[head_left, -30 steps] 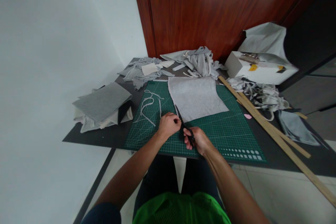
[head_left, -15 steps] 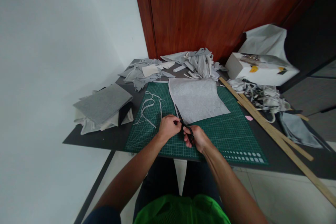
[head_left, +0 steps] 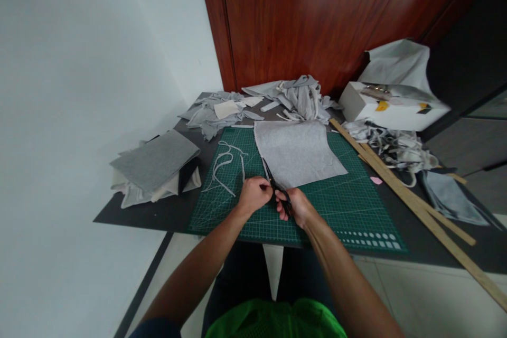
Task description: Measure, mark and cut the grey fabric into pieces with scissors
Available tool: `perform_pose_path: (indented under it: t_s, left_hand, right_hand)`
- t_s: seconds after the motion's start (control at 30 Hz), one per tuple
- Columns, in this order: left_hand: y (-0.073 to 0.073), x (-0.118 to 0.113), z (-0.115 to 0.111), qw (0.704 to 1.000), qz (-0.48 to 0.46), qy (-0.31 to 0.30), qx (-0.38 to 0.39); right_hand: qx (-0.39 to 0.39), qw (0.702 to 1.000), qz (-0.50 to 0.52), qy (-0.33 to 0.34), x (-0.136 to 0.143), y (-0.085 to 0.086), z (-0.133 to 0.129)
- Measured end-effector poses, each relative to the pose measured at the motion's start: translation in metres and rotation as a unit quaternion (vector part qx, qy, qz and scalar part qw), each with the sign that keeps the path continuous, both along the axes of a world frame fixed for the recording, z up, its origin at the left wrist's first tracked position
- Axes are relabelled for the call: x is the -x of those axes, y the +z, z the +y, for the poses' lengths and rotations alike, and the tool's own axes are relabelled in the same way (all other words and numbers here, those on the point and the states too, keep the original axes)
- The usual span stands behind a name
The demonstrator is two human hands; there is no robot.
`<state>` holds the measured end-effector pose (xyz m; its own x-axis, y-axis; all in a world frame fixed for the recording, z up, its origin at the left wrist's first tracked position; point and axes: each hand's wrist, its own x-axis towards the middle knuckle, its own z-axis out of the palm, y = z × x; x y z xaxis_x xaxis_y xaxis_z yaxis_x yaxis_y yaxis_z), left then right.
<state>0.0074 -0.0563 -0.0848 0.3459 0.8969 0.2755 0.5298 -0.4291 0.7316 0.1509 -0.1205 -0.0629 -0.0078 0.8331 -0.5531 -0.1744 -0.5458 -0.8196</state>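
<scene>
Work surface surroundings
Green cutting mat (head_left: 348,206); folded grey stack (head_left: 155,159) at left; scrap heap (head_left: 297,96) at the back; white box (head_left: 390,105) and two wooden rulers (head_left: 412,198) at right

Left hand (head_left: 253,194) and right hand (head_left: 295,206) (both curled) meet.

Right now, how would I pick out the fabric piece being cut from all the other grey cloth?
Find the green cutting mat in the table's middle. The grey fabric sheet lies flat on its far half, black scissors at its near-left corner. Unlike the crumpled scraps around it, it is one smooth rectangle.
</scene>
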Motion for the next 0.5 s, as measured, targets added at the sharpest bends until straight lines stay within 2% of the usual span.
perform_pose_path:
  t_s: [0.13, 0.3, 0.5]
  left_hand:
    - [0.0, 0.0, 0.001, 1.0, 0.002, 0.001, 0.011]
    - [0.001, 0.001, 0.0, 0.999, 0.016, -0.004, 0.031]
    - [0.005, 0.002, -0.001, 0.999, 0.015, -0.002, 0.036]
  right_hand:
    - [0.003, 1.0, 0.007, 0.005, -0.002, 0.002, 0.0]
    - [-0.003, 1.0, 0.016, 0.009, 0.0, 0.007, 0.013]
    - [-0.004, 1.0, 0.0, -0.001, 0.002, 0.003, 0.016]
